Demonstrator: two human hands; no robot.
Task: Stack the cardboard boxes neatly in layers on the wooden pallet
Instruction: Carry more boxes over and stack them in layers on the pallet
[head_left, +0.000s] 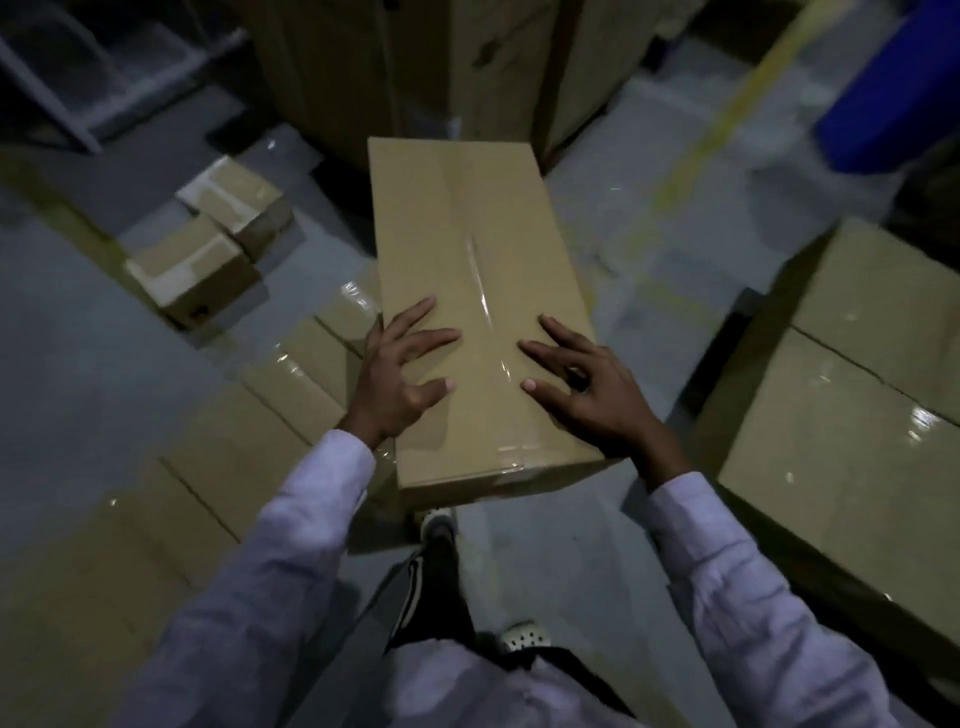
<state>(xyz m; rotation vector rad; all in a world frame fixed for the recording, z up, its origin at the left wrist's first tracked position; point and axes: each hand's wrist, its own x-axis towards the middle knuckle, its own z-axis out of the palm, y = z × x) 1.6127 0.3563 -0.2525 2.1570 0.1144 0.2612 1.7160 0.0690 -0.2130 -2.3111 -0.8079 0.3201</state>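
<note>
Box: long tan taped cardboard box (478, 249) directly ahead; what bears it is hidden.
Hands: left hand (402, 369) and right hand (592, 389), fingers spread, rest on its near end, level with each other.
Long axis: pointing straight away from the hands.

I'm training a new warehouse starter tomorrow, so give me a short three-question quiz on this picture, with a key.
1. True or false: the left hand and the right hand both lie on the top face of the long cardboard box, fingers spread.
2. Multiple choice: where are the two small boxes?
A) on top of the long box
B) on the floor, to the person's left
C) under the person's right arm
3. Fill in: the painted line on the floor beyond the box is ____ in colour.

Key: 1 true; 2 B; 3 yellow.
</note>
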